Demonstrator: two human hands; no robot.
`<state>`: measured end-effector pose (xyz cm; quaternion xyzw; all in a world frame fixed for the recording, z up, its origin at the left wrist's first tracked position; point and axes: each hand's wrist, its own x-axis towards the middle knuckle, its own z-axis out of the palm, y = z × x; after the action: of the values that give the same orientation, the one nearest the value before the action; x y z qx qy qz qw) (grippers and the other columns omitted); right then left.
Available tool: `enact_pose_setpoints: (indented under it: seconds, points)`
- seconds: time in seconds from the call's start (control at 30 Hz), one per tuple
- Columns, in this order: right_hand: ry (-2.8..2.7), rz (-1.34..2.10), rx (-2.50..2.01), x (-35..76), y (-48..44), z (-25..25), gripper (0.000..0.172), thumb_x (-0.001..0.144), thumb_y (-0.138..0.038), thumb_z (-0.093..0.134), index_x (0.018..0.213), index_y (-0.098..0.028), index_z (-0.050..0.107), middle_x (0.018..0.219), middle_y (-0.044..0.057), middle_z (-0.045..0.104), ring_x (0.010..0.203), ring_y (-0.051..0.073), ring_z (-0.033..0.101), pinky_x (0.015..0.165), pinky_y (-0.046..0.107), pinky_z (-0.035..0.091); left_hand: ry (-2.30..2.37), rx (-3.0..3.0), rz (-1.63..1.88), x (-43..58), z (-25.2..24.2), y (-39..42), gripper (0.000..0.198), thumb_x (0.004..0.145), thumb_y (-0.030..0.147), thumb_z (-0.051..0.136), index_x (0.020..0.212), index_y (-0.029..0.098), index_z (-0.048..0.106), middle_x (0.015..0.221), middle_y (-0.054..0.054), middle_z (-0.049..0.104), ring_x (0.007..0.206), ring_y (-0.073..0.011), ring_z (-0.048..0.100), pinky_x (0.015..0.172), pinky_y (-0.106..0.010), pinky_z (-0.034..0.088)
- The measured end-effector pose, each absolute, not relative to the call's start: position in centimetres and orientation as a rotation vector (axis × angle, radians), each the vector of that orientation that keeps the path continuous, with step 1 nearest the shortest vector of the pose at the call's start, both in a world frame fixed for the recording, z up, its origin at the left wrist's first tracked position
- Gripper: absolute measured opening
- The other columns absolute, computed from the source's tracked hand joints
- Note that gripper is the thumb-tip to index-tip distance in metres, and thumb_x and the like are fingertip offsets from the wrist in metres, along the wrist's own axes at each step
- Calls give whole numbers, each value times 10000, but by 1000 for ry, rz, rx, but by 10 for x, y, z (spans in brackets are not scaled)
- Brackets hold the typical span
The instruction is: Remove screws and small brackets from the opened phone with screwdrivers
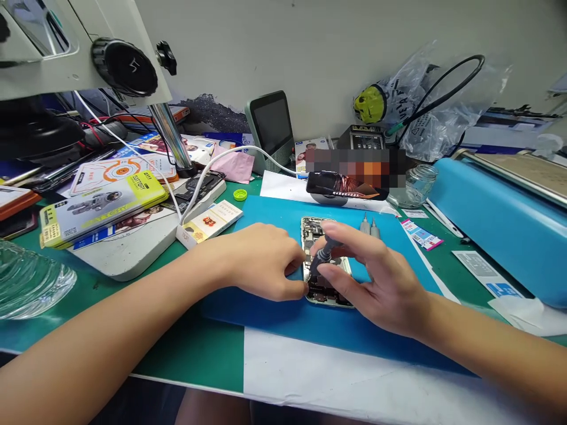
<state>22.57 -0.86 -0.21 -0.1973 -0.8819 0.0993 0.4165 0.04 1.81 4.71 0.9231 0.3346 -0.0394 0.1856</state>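
We hold the dark screwdriver (pixel 325 255) pinched in our right hand (pixel 376 277), its tip on the opened phone (pixel 315 231) lying at the centre of the blue mat (pixel 266 321). Our left hand (pixel 266 260) pinches the phone's left edge.

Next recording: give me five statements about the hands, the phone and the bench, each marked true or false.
1. The right hand holds a dark screwdriver over the opened phone. True.
2. The left hand rests on a yellow box. False: it rests at the phone's left edge, on the blue mat.
3. The phone is closed, screen up. False: it lies open with its inner parts showing.
4. A glass jar stands beyond the mat's far right corner. True.
5. The yellow-green cap sits on the phone. False: it lies on the green bench top, by the mat's far left corner.
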Motion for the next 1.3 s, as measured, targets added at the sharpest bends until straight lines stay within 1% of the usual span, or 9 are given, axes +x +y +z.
enact_pose_setpoints:
  seconds: [0.2,0.3,0.43,0.57,0.7,0.87,1.0,1.1,1.3]
  points:
    - [-2186,224,-409,221,-8,-5,642,1005,-69,647,1593,-189,419,1408,168,716,1277,207,724,1104,354,610,915,2632,-103,1,43,19,425,904,450,611,598,226,419,545,21,515,513,-160,413,525,-351,241]
    - [-2165,281,-368,220,-9,-5,613,1006,-48,630,1575,-154,429,1322,161,748,1235,178,733,1082,317,611,925,2639,-102,2,42,18,400,944,488,592,650,231,504,623,2,616,551,-171,508,537,-342,260]
    - [-2138,343,-338,219,-9,-6,585,1007,-50,637,1551,-158,450,1305,152,750,1195,168,735,1047,311,618,938,2646,-101,3,43,17,292,962,509,598,865,242,667,772,-17,717,627,-196,612,555,-332,296]
    - [-2123,382,-332,221,-5,-6,533,1039,-87,605,1543,-193,470,1335,142,745,1122,166,740,971,324,642,954,2650,-103,5,42,17,243,959,472,610,960,243,691,819,-19,736,659,-201,636,560,-331,299]
    - [-2107,374,-334,222,-4,-4,514,1052,-101,582,1543,-221,488,1377,136,733,1125,174,736,968,341,641,958,2650,-99,5,41,17,246,957,462,601,873,236,653,771,-7,706,642,-188,603,557,-339,281]
    - [-2094,413,-418,221,-6,-2,533,1063,-85,548,1562,-257,476,1335,111,753,1205,177,735,1016,346,636,960,2643,-99,6,40,17,361,940,473,593,696,229,485,618,29,571,540,-152,454,525,-348,239]
    - [-2077,445,-457,220,-5,-3,516,1059,-120,595,1537,-289,498,1287,80,775,1118,170,764,986,331,645,954,2637,-88,6,41,17,405,941,469,586,656,228,430,564,33,503,516,-148,397,515,-348,227]
    - [-2085,408,-436,220,-5,-2,489,1049,-155,626,1512,-266,515,1352,99,747,1153,187,744,1016,349,627,946,2630,-79,6,42,17,397,951,466,574,664,228,440,569,36,508,520,-148,404,513,-347,224]
    - [-2089,410,-440,219,-5,-1,460,1055,-85,557,1484,-251,533,1302,90,760,1133,178,745,1051,359,602,946,2637,-84,6,42,16,381,951,470,583,687,228,454,603,27,560,537,-150,433,528,-342,231]
